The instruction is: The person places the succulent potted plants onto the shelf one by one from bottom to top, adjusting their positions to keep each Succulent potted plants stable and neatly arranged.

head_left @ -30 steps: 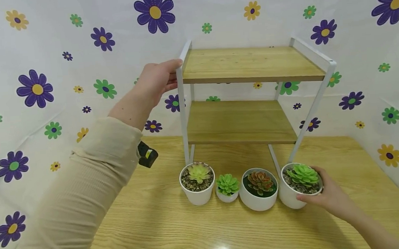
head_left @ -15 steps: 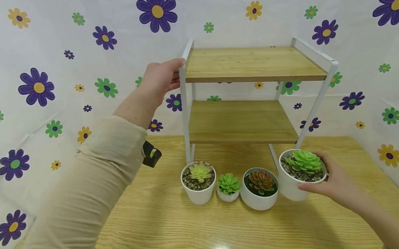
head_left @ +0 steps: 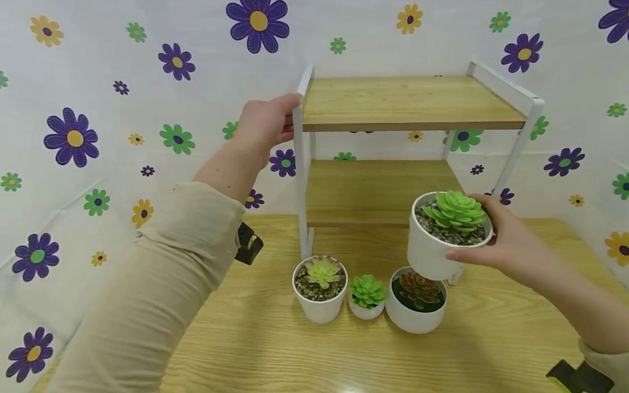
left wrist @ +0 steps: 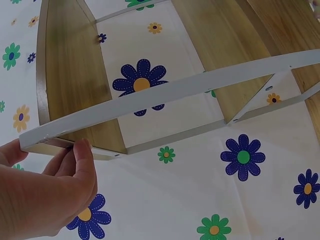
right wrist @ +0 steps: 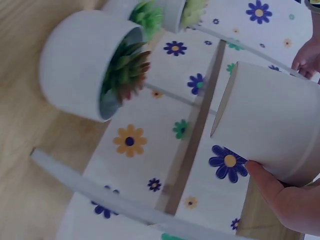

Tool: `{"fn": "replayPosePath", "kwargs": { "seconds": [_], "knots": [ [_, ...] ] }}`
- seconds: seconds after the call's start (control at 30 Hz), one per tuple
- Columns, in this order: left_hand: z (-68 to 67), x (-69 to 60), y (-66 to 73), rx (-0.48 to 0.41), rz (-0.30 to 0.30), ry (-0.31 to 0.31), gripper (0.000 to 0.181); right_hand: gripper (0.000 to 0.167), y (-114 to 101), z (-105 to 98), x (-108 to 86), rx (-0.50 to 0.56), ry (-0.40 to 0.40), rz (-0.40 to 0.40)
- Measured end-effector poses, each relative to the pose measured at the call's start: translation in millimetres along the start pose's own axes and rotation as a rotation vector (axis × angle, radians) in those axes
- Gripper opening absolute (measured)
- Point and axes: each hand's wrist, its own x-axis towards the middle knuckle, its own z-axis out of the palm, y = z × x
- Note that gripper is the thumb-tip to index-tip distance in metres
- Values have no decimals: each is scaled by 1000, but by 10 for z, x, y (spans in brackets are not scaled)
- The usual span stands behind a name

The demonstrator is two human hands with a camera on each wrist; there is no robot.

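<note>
My left hand (head_left: 268, 123) grips the upper left corner of a white-framed wooden shelf (head_left: 412, 101); the left wrist view has its fingers (left wrist: 82, 157) curled round the frame bar. My right hand (head_left: 500, 238) holds a white pot with a bright green succulent (head_left: 455, 212) by its side and rim, raised off the table. Partly behind that pot, in the head view, stands a white bowl-shaped pot with a reddish succulent (head_left: 417, 314). Left of it are a small pot with a green succulent (head_left: 366, 296) and a taller pot with a yellow-green succulent (head_left: 321, 290).
The potted plants stand in a row on the wooden table (head_left: 261, 371) before the shelf. A lower shelf board (head_left: 369, 189) lies under the top one. Behind hangs a white flower-print cloth (head_left: 187, 23). A shelf leg (right wrist: 100, 187) crosses the right wrist view.
My right hand has lifted the bright green succulent's pot from the row's right end, up and to the left. My left hand keeps its grip on the shelf. The view shifts slightly.
</note>
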Motion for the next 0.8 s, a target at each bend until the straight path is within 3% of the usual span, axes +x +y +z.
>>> {"fn": "replayPosePath", "kwargs": {
  "seconds": [0.4,0.8],
  "knots": [
    [0,21,-16,25,15,-3,43,89,-500,187,436,29,4,23],
    [-9,44,-24,-2,9,6,42,93,-687,427,889,36,24,47]
  ]
}}
